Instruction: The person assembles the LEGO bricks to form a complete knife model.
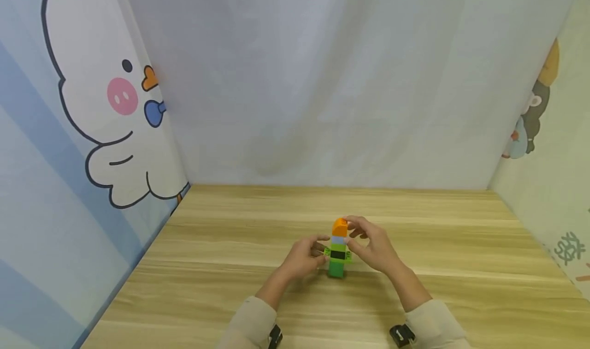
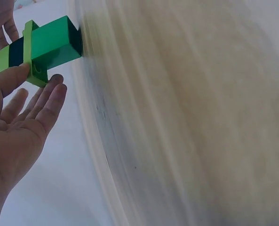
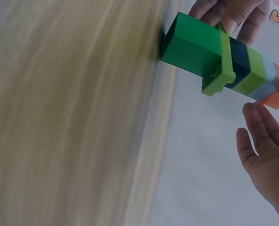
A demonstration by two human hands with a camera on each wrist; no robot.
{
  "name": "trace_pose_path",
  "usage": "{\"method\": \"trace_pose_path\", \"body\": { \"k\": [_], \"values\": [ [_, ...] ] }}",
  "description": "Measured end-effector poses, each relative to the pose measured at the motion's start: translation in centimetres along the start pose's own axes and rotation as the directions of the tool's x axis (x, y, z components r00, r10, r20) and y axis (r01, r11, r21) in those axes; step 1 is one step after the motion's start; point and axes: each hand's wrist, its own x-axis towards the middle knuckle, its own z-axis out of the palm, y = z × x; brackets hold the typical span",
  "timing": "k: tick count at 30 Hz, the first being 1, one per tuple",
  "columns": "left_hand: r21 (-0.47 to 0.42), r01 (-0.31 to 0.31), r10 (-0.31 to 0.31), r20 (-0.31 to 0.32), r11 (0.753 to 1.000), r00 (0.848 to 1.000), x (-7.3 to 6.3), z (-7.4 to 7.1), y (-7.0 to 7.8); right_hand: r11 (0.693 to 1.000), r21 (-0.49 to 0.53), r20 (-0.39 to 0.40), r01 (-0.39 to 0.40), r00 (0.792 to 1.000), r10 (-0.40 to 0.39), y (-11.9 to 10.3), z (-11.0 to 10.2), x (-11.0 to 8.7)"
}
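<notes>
A narrow tower of toy building bricks stands upright on the wooden table [image 1: 221, 226]. From bottom to top come a green brick [image 1: 336, 269], a wider lime plate [image 1: 348, 257], a black brick [image 1: 338, 255], a lime brick [image 1: 338, 247], a light blue brick [image 1: 338, 240] and a rounded orange brick [image 1: 340, 228]. My left hand [image 1: 300, 258] pinches the left end of the lime plate between thumb and fingers. At the tower's upper right, my right hand [image 1: 375, 245] holds the orange brick, index finger near its top and thumb by the light blue brick.
A pale grey curtain [image 1: 313, 93] hangs behind the table's back edge. Cartoon-printed cloth walls flank it, with a white bird figure [image 1: 87, 47] on the left and a small figure [image 1: 534, 113] on the right. Black straps [image 1: 402, 334] circle both wrists.
</notes>
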Motion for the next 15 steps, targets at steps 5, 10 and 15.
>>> {"method": "trace_pose_path", "body": {
  "k": [5,10,15],
  "values": [
    [0.001,-0.025,0.025,-0.006,1.000,1.000,0.18,0.24,-0.19,0.999,0.029,0.063,-0.045,0.997,0.043,0.42,0.09,-0.19],
    [0.007,-0.053,0.053,-0.024,0.999,0.998,0.37,0.53,-0.28,0.997,0.045,0.102,-0.061,0.993,0.056,0.73,0.13,-0.15],
    [0.034,-0.048,0.050,-0.041,0.998,0.998,0.74,0.76,-0.24,0.996,0.063,0.109,-0.070,0.992,0.063,0.98,0.20,0.07]
  ]
}}
